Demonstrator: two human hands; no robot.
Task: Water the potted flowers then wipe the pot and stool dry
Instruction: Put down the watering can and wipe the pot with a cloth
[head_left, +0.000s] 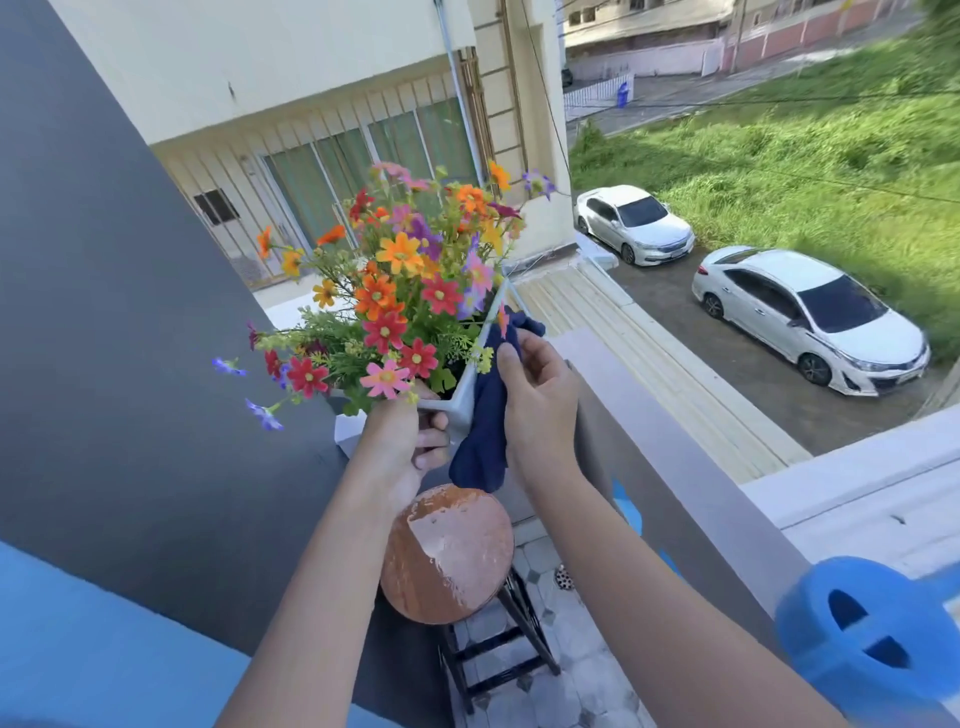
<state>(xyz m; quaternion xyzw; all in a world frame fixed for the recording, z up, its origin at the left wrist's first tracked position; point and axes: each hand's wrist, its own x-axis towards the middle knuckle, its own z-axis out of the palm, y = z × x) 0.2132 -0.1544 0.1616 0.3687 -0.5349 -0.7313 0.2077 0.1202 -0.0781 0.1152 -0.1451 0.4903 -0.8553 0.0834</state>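
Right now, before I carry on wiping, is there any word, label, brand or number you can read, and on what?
No text can be read anywhere in this view.
Nearer white car: front number plate too small and blurred to read.
Farther white car: front number plate also unreadable.
Grey flower pot, dark blue cloth, blue watering can: no label or print shows.

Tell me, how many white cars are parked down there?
2. The far white car is by the cream building; the near white car is parked lower right, beside the grass. Others may be hidden from view.
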